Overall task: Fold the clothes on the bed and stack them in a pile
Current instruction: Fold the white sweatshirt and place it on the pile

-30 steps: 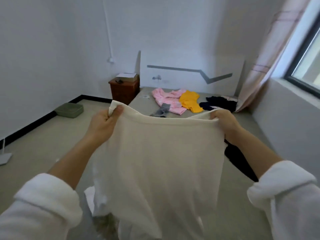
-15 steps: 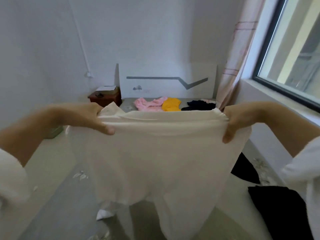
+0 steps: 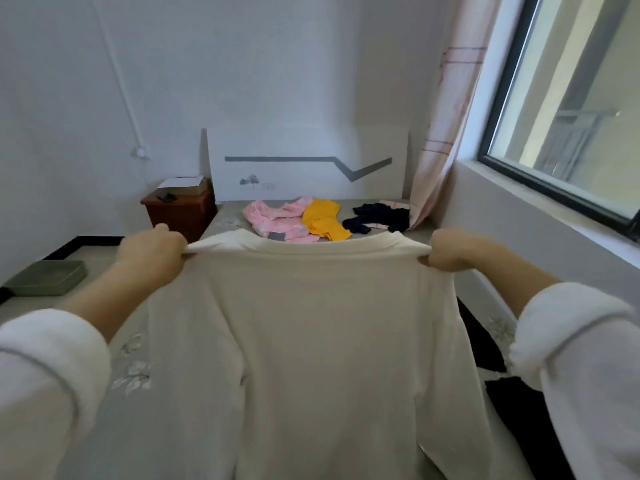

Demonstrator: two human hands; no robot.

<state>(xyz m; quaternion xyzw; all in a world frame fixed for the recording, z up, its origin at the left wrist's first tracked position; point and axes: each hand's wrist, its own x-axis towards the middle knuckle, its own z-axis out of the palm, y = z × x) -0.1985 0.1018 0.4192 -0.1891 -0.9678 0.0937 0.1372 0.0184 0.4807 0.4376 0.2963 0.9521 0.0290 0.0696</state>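
A cream-white garment [image 3: 311,341] hangs spread out in front of me above the grey bed [image 3: 131,403]. My left hand [image 3: 152,254] grips its top left corner and my right hand [image 3: 453,251] grips its top right corner, pulling the top edge taut. At the far end of the bed lie a pink garment [image 3: 273,220], a yellow garment [image 3: 323,220] and a dark navy garment [image 3: 377,216]. Black clothing [image 3: 519,410] lies on the bed at the right, partly hidden by the cream garment and my sleeve.
A brown nightstand [image 3: 180,213] with papers stands left of the headboard [image 3: 308,164]. A green tray [image 3: 45,282] sits on the floor at the left. A window [image 3: 568,109] and a pink curtain [image 3: 443,133] line the right wall.
Both hands have moved wider apart, stretching the cream garment's top edge flat. The view has tilted, and the garment now hangs smoother and fuller in front of me.
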